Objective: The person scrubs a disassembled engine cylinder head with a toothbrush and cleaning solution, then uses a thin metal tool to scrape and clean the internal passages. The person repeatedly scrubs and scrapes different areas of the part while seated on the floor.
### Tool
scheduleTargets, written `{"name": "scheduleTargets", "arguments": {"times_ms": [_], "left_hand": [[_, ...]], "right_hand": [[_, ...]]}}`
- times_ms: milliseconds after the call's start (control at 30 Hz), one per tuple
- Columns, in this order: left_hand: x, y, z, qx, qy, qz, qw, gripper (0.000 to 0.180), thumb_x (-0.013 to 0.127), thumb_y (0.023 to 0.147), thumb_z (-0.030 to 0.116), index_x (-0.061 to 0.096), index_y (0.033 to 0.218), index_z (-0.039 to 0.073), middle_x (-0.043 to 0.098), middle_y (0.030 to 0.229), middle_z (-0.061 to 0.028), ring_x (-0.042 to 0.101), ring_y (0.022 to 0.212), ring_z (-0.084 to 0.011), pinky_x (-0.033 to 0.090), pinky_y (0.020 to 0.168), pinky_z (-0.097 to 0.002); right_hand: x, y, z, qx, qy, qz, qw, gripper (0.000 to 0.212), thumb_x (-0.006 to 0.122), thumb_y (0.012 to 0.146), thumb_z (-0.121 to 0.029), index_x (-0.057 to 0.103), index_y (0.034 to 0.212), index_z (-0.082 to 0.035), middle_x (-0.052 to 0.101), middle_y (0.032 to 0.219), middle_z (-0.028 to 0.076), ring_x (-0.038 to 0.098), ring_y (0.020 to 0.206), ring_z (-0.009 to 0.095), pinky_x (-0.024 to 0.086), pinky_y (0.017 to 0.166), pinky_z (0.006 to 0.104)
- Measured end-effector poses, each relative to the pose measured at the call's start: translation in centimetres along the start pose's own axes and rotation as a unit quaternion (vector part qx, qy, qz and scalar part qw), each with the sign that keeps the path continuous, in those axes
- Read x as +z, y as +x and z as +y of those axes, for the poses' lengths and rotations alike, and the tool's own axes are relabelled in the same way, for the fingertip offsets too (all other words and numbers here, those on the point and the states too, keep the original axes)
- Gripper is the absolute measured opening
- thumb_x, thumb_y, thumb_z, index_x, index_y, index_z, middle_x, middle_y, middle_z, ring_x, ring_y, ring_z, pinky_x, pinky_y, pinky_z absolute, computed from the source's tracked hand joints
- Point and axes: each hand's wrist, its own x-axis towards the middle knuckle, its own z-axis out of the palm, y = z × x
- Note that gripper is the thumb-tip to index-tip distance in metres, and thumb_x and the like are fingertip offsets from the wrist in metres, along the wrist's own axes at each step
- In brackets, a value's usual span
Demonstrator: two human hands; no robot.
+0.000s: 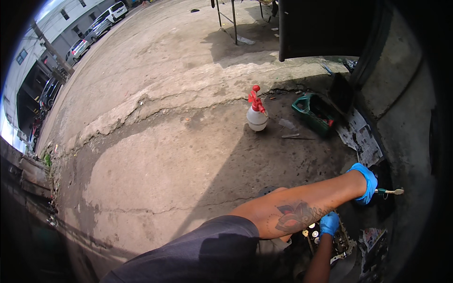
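Observation:
My left arm, tattooed on the forearm, reaches across to the right. At its end my left hand (363, 183), in a blue glove, is closed with its fingers mostly hidden. A brush (390, 191) with a green handle and a pale tip sticks out past the glove. Lower down, my right hand (329, 223), also gloved in blue, is closed and bent over a metal engine part (340, 243) with round openings. Whatever those fingers grip is too small to make out. The left forearm covers part of the engine part's far side.
On the concrete ahead stands a white spray bottle (257, 120) with a red pump top. Right of it lies a green crate (317, 113), then newspaper sheets (361, 137) along the wall (401, 89). More paper (373, 243) lies beside the engine part. Parked cars (99, 28) stand far left.

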Motion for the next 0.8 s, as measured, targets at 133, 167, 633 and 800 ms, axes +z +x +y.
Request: {"name": "scheduleTargets", "arguments": {"times_ms": [133,167,633,800], "left_hand": [[0.1,0.0,0.0,0.005,-0.014,0.012,1.000,0.036,0.066,0.073,0.027,0.074,0.106,0.016,0.071,0.107,-0.0102,0.068,0.098,-0.0288,0.054,0.077,-0.0407],[0.1,0.0,0.0,0.002,-0.017,0.010,1.000,0.036,0.066,0.073,0.027,0.074,0.107,0.016,0.071,0.107,-0.0104,0.068,0.098,-0.0289,0.054,0.078,-0.0406],[0.2,-0.3,-0.5,-0.001,-0.011,0.006,1.000,0.036,0.066,0.074,0.029,0.075,0.104,0.012,0.071,0.104,-0.0130,0.068,0.097,-0.0306,0.053,0.080,-0.0409],[-0.1,-0.7,-0.6,0.000,-0.028,0.004,1.000,0.035,0.066,0.073,0.030,0.075,0.103,0.012,0.071,0.104,-0.0137,0.068,0.097,-0.0308,0.053,0.080,-0.0411]], "right_hand": [[0.4,-1.0,-1.1,0.000,-0.002,0.094,0.996,0.036,0.054,0.090,-0.031,0.069,0.080,0.000,0.065,0.083,0.025,0.062,0.077,0.044,0.046,0.067,0.0527],[0.5,-1.2,-1.4,0.002,0.019,0.126,0.992,0.036,0.055,0.090,-0.031,0.069,0.079,0.000,0.066,0.083,0.025,0.063,0.076,0.044,0.047,0.067,0.0528],[0.2,0.2,-0.2,-0.056,-0.029,0.082,0.995,0.028,0.055,0.088,-0.024,0.069,0.079,-0.001,0.065,0.080,0.026,0.063,0.074,0.045,0.048,0.065,0.0539],[-0.2,0.6,-0.1,-0.043,-0.002,0.091,0.995,0.028,0.055,0.088,-0.025,0.069,0.080,-0.002,0.065,0.081,0.025,0.063,0.076,0.045,0.048,0.067,0.0538]]}}
